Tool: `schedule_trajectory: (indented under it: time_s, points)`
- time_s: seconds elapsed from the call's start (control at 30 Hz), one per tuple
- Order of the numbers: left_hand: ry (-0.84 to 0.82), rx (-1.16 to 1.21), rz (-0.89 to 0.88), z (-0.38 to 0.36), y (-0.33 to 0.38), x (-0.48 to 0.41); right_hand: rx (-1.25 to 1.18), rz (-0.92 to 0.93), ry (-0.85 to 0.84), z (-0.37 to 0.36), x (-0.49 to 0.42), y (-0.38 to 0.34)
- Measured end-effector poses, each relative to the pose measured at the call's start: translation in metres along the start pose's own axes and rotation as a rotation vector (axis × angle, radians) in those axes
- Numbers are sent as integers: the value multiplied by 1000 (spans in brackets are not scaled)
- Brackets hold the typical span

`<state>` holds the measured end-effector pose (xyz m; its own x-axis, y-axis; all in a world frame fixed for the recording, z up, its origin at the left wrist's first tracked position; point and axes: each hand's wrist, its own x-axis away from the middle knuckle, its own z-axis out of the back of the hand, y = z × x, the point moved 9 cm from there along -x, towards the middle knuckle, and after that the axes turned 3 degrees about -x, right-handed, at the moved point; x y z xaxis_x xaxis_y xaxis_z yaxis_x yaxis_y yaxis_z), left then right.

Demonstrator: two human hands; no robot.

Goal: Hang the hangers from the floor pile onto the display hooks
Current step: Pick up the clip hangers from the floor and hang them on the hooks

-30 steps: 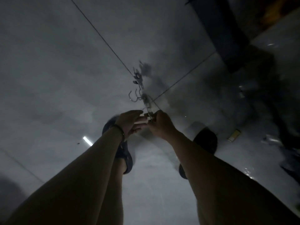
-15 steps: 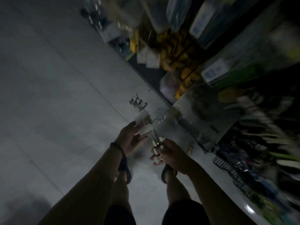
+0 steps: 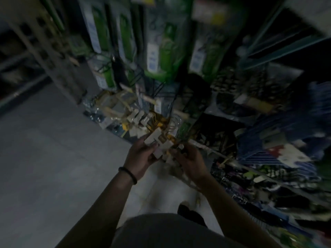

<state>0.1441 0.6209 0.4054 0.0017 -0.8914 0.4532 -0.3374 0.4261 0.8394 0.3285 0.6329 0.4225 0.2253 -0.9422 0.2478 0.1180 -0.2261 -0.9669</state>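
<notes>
Seen from the head view, a pale bundle of hangers point(image 3: 158, 140) is gripped by both hands. The left hand point(image 3: 141, 158) is curled round its near side and the right hand point(image 3: 190, 162) round its lower end. The bundle is held just before the blurred display point(image 3: 149, 100), which is hung with green packets point(image 3: 166, 56). A dark band point(image 3: 127, 173) is worn on the left wrist.

The room is dim and the view is blurred. A pale grey floor point(image 3: 44, 167) fills the left side, with a brighter patch near the bottom middle. At the upper left a grey perforated upright point(image 3: 46, 43) of a shelving unit stands on the floor, with dark shelves point(image 3: 16, 68) beyond it. Rows of green packaged goods point(image 3: 166, 51) hang across the top. The right side is crowded with blue striped goods point(image 3: 279, 140), and darker mixed packets point(image 3: 268, 185) lie below them.
</notes>
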Motion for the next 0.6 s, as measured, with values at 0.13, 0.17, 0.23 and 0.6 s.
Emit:
schedule_trajectory:
  time_s: [0.13,0.17,0.23,0.6]
  points:
    - [3,-63,-25,-46,14,2,78,78,80,49,17,-16]
    - [6,-79,-33,-60,16,2,132,95,102,60,22,-20]
    - [-30,-150,-74,-94,21,5,255,155,156,83,30,-27]
    - [-220,-307,-107,-207,31,-24,408,327,591,201,60,-70]
